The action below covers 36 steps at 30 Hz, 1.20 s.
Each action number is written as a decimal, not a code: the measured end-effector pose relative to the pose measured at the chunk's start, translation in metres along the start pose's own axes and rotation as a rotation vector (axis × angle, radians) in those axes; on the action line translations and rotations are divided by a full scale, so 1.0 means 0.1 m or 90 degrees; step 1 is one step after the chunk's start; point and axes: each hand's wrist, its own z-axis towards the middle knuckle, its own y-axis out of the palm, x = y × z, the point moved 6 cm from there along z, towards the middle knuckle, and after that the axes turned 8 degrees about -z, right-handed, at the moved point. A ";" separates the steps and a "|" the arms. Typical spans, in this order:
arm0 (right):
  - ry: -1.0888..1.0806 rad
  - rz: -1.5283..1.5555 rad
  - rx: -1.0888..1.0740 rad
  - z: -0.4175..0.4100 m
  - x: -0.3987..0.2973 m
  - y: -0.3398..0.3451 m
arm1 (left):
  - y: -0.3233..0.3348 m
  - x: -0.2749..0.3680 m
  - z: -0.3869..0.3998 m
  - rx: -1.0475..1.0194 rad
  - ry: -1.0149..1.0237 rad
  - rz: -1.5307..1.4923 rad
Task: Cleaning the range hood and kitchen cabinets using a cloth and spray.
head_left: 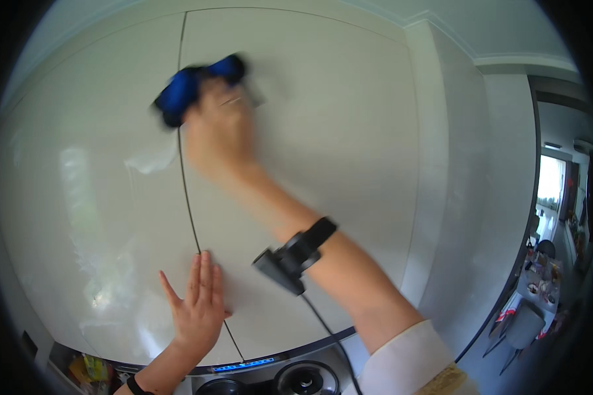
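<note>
My right hand (222,123) grips a blue and black cloth (178,96), bunched against the cabinet doors high up where the two meet. Both the hand and the cloth are blurred. A strap with a black device (289,259) and a cable sits on my right forearm. Lower down, my left hand (200,311) lies flat with fingers spread across the seam between the doors, holding nothing. The left glossy cream cabinet door (104,212) shows reflections and a smeary patch; the right cabinet door (336,148) looks plainer.
Under the doors runs a dark edge with a lit blue control panel (243,365). Below are a gas hob burner (307,380) and a dark round pan or burner (221,387). At right, a doorway shows a cluttered table (538,291) and a grey chair (525,326).
</note>
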 end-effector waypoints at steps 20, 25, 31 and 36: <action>0.287 -0.335 -0.194 -1.17 2.39 -1.29 | -0.01 0.03 0.03 -0.017 -0.004 0.039; 0.336 -0.398 -0.060 -0.92 2.90 -1.40 | 0.00 0.01 0.01 -0.009 -0.009 0.033; 0.368 -0.201 0.012 -0.35 1.83 -0.84 | 0.02 0.03 0.04 -0.002 0.006 0.021; -0.003 -0.021 -0.134 -0.89 -0.40 -0.53 | 0.02 -0.03 0.00 -0.020 -0.003 0.033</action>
